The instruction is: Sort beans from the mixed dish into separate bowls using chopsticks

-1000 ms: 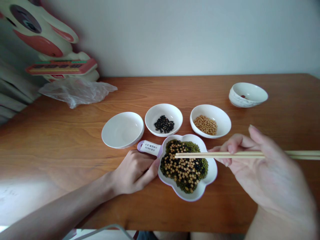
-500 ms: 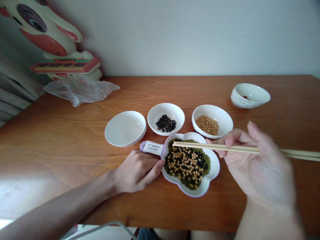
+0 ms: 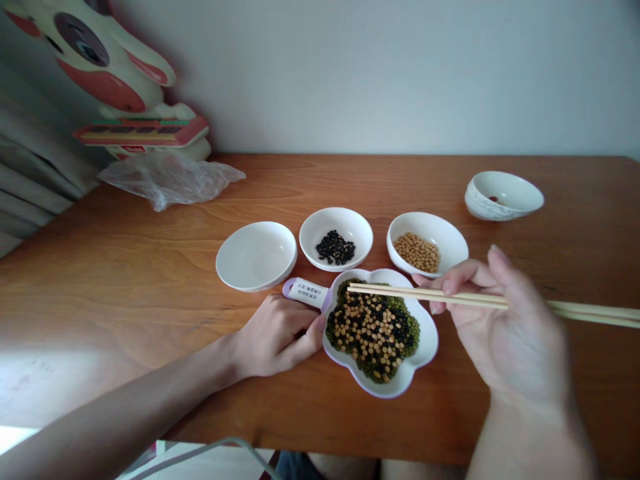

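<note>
My right hand (image 3: pixel 510 327) is closed round a pair of wooden chopsticks (image 3: pixel 480 300). Their tips lie over the upper left of a flower-shaped dish (image 3: pixel 425 340), at the beans; I cannot make out a bean pinched between them. Green, black and yellow beans (image 3: pixel 375 333) lie mixed in this dish. My left hand (image 3: pixel 283 337) grips the dish at its left rim beside the labelled purple handle (image 3: pixel 307 293), fingers curled and thumb at the edge. Behind the dish stand a white bowl of black beans (image 3: pixel 335 248) and another of yellow beans (image 3: pixel 417 253).
A white bowl (image 3: pixel 256 257) with nothing visible inside stands at the left of the row. Farther back right is a patterned bowl (image 3: pixel 503 197) with something small and reddish in it. A plastic bag (image 3: pixel 175 180) and a cow-shaped toy keyboard (image 3: pixel 145 133) sit at the back left.
The view has shifted slightly. My right hand has moved a little left, with the chopstick tips still over the dish's upper left. My left hand keeps its grip on the dish.
</note>
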`<control>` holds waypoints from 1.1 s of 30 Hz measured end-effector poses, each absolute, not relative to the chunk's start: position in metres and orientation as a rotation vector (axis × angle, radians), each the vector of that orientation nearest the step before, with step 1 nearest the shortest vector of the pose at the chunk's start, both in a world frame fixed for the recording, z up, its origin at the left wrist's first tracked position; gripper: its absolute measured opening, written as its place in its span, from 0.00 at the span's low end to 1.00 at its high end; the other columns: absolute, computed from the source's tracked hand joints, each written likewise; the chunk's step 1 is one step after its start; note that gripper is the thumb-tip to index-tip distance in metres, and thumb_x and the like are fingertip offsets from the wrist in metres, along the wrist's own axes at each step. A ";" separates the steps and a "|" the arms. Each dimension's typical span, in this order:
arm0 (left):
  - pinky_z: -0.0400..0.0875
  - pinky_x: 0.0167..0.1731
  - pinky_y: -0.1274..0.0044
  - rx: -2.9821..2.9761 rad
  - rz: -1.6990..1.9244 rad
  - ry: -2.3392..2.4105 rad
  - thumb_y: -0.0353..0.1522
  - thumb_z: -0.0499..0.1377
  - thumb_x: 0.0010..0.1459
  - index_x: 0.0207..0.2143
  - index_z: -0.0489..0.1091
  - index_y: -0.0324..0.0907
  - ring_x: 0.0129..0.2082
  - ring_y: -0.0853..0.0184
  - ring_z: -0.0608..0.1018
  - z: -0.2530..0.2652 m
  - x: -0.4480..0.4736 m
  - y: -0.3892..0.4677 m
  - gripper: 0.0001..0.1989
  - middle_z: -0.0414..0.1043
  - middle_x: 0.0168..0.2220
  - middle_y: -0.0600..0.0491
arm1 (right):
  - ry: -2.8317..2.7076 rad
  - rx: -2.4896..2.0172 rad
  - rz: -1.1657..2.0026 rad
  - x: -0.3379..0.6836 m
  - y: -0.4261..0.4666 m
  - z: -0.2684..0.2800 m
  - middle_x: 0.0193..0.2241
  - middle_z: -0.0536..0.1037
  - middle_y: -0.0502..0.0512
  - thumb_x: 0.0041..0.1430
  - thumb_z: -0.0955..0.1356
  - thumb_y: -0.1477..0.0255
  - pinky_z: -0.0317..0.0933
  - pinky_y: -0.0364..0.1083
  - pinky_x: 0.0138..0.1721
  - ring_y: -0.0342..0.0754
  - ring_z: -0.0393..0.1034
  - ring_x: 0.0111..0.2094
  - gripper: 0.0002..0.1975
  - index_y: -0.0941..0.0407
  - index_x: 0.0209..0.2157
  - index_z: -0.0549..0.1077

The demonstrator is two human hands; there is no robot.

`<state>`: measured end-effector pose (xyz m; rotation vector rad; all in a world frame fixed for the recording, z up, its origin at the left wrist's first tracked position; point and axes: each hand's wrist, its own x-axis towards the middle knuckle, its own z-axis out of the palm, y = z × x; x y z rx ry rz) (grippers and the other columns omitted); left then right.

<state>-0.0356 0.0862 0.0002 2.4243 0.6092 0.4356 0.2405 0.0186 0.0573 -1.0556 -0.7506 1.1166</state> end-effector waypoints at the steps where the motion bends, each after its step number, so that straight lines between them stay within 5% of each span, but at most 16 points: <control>1: 0.57 0.26 0.74 2.424 0.425 0.608 0.33 0.47 0.74 0.25 0.58 0.43 0.22 0.71 0.63 0.001 -0.035 0.086 0.20 0.66 0.23 0.56 | -0.775 -1.038 1.133 0.240 0.019 0.057 0.24 0.73 0.52 0.72 0.62 0.56 0.66 0.50 0.49 0.48 0.71 0.31 0.26 0.54 0.24 0.79; 5: 0.60 0.29 0.74 2.440 0.405 0.605 0.33 0.46 0.75 0.27 0.60 0.43 0.24 0.70 0.66 0.003 -0.033 0.086 0.20 0.68 0.25 0.54 | -0.817 -1.027 1.265 0.239 0.018 0.056 0.22 0.74 0.54 0.74 0.60 0.54 0.66 0.51 0.51 0.52 0.75 0.37 0.29 0.54 0.25 0.78; 14: 0.62 0.30 0.75 2.470 0.409 0.654 0.33 0.46 0.75 0.28 0.63 0.42 0.25 0.69 0.69 0.005 -0.032 0.083 0.19 0.70 0.27 0.53 | -0.817 -1.119 1.122 0.252 0.009 0.059 0.22 0.73 0.54 0.73 0.59 0.53 0.63 0.54 0.59 0.53 0.75 0.36 0.30 0.53 0.25 0.79; 26: 0.64 0.33 0.75 2.388 0.403 0.693 0.32 0.45 0.76 0.31 0.62 0.43 0.27 0.69 0.68 0.005 -0.032 0.083 0.17 0.70 0.30 0.53 | -0.722 -1.133 1.217 0.250 0.010 0.056 0.25 0.73 0.53 0.71 0.63 0.54 0.67 0.47 0.40 0.48 0.71 0.29 0.28 0.55 0.24 0.79; 33: 0.64 0.32 0.74 2.412 0.413 0.672 0.32 0.44 0.75 0.30 0.62 0.43 0.27 0.67 0.68 0.005 -0.035 0.083 0.18 0.69 0.29 0.53 | -0.707 -1.156 1.186 0.245 0.007 0.058 0.26 0.72 0.53 0.69 0.65 0.54 0.67 0.48 0.40 0.48 0.70 0.29 0.25 0.54 0.24 0.79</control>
